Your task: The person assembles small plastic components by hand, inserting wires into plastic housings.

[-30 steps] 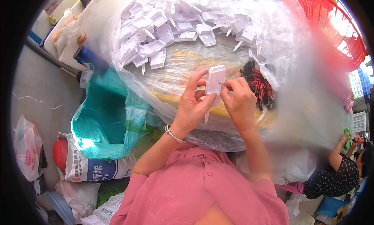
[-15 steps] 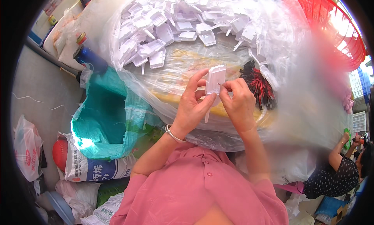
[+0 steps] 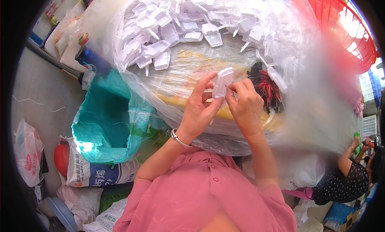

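Turned slightly more edge-on than half a second ago, the white plastic piece (image 3: 223,81) stands left of the red-and-black bundle (image 3: 269,89). My left hand (image 3: 200,105) grips it between thumb and fingers, from the side away from the bundle. On the bundle's side, my right hand (image 3: 245,103) pinches a thin dark thing (image 3: 226,86), too small to identify, at the piece's right edge. This step looks like fine edge work; next calls for a steady left hold and light, exact right fingertips.
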Motion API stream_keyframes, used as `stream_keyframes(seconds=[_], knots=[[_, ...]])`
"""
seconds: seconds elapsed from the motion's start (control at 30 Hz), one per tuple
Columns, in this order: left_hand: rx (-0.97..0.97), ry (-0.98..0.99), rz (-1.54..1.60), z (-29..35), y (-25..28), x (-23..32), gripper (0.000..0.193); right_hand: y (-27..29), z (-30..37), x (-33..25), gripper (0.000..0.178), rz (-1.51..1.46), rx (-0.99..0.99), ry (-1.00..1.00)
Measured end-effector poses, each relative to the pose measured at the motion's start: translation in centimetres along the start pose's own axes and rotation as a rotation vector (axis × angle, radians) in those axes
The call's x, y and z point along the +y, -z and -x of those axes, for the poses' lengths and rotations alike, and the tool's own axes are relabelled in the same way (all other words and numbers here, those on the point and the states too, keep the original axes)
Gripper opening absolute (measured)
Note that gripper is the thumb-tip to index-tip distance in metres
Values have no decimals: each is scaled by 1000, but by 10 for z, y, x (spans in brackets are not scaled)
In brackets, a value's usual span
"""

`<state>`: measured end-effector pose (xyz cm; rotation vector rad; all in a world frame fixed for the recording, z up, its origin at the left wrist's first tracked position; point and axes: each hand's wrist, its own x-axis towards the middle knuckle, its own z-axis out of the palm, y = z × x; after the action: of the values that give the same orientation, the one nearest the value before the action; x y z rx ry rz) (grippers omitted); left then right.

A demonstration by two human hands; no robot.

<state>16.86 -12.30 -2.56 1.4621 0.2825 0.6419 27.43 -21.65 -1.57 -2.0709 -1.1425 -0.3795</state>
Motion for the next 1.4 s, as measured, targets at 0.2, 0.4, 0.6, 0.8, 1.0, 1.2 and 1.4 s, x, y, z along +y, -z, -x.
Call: stream_keyframes(seconds=[0.2, 0.4, 0.6, 0.8, 1.0, 1.2, 1.4], knots=[[-3, -22, -14, 0, 1, -1, 59, 1, -2, 2, 5, -32, -40, 20], [-4, -27, 6, 0, 0, -1, 59, 0, -2, 4, 7, -64, -10, 77], [-3, -27, -4, 1, 1, -2, 60, 0, -3, 2, 7, -9, -22, 89], [3, -19, 15, 1, 0, 0, 59, -3, -2, 4, 7, -51, 6, 63], [-17, -7, 0, 2, 1, 0, 59, 1, -7, 4, 10, 13, 8, 164], [-4, -33, 15, 3, -1, 3, 59, -9, 2, 12, 14, -446, 75, -57], [13, -18, -84, -19, 22, -17, 35, -20, 9, 31, 23, -1065, 24, -239]])
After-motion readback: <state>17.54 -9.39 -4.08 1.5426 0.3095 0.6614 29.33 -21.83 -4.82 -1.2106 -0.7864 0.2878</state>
